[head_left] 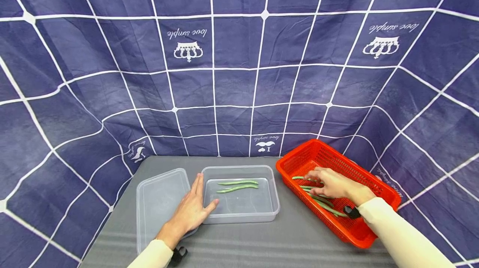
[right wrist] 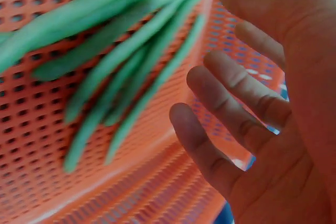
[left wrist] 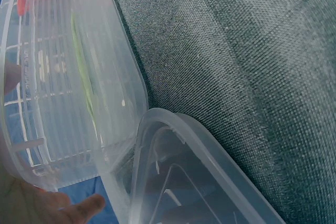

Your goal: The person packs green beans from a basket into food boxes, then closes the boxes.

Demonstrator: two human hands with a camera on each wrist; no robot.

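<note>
Beneath the right hand, a bunch of green beans is held by a red perforated basket. The fingers there are spread and slightly bent, with nothing gripped; the thumb tip is seen close to the bean ends, though whether they are touched cannot be told. Just right of the left hand, whose fingers are extended and thumb spread away, a clear container is touched at its left end. Inside it, two beans are laid side by side, between the hands. Under the left hand and wrist, a translucent lid is laid.
</note>
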